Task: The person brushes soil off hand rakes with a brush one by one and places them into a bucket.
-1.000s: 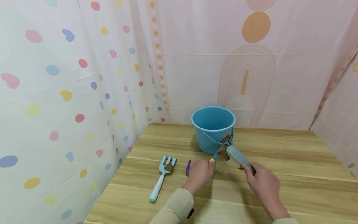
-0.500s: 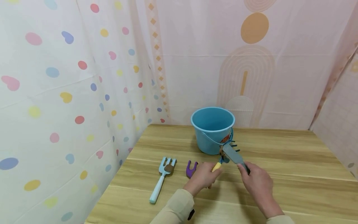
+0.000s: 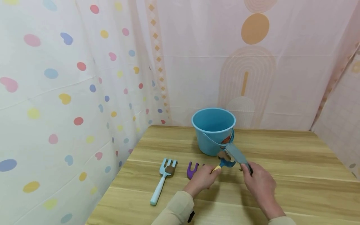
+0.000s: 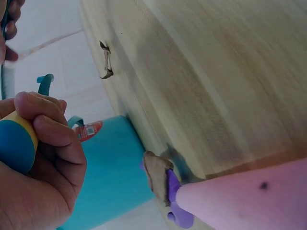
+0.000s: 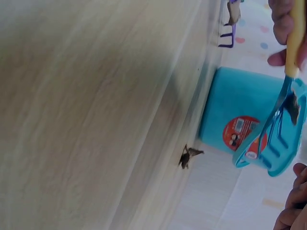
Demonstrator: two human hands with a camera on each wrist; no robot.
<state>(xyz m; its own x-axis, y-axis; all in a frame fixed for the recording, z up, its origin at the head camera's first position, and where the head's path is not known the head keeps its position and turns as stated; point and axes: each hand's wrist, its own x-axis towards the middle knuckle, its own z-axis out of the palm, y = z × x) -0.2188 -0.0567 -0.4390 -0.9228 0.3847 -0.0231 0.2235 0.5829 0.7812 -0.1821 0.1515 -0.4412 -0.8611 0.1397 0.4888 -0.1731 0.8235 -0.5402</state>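
My left hand grips the yellow handle of a small blue hand rake, held above the table in front of the bucket. A brown clump clings to the rake's head. In the right wrist view the yellow handle and the long blue tines show against the bucket. My right hand holds a long, flat grey tool by its dark end. The far end of that tool overlaps the rake's head in the head view; only the right hand's fingers show in the right wrist view.
A light blue bucket with a red sticker stands behind the hands. Left lies a pale blue fork bearing a brown lump. A purple rake with a pink handle lies beside my left hand. Brown scraps lie on the table.
My left hand has turned the blue rake, so its head faces differently and the clump shows more. The grey tool has shifted a little left, then tipped up over the rake's head.
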